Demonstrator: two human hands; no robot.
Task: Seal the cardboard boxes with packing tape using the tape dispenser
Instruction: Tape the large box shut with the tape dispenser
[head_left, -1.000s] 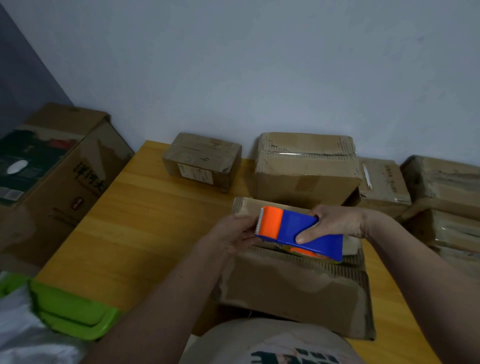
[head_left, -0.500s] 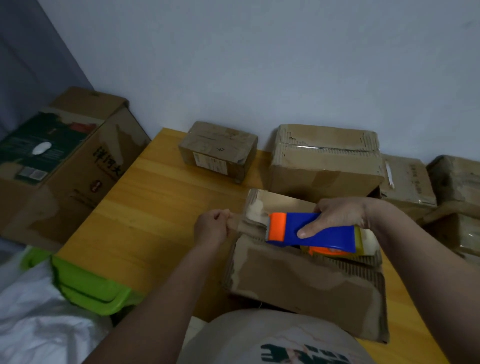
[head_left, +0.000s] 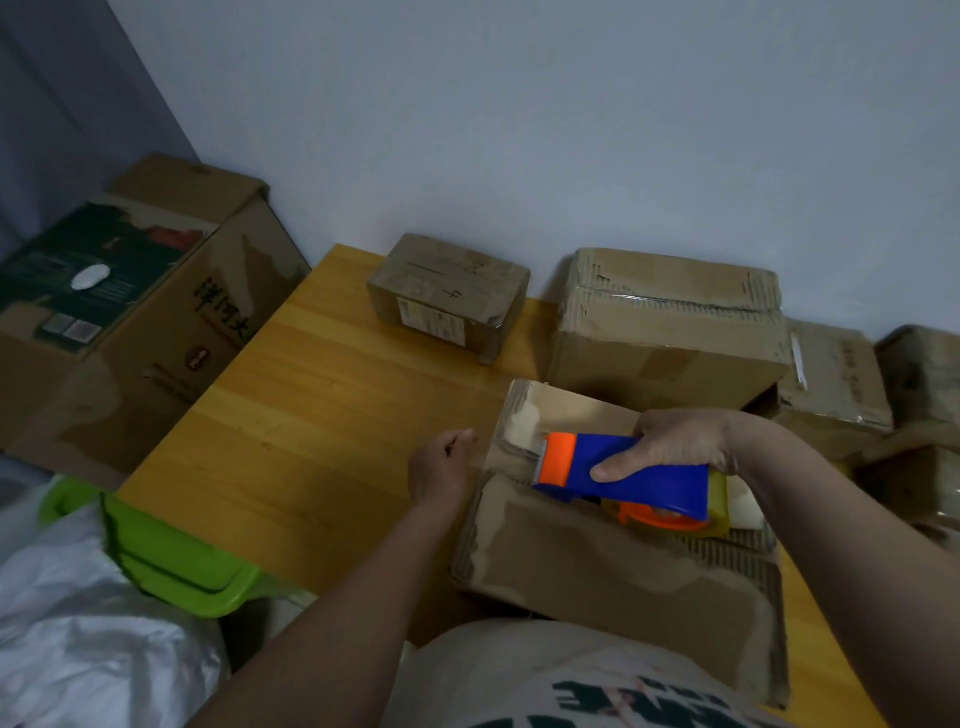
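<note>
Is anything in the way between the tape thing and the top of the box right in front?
Nothing visible blocks it. The right hand holds the tape dispenser right over the nearest cardboard box, and the left hand pinches the pulled tape end off the box's left edge, over the wooden table.

Two bare forearms reach forward. The left hand is curled, fingertips pinched together. The right hand grips a blue-and-orange plastic tape dispenser.

Wooden table, worn cardboard box at near edge, four more boxes along the wall
</note>
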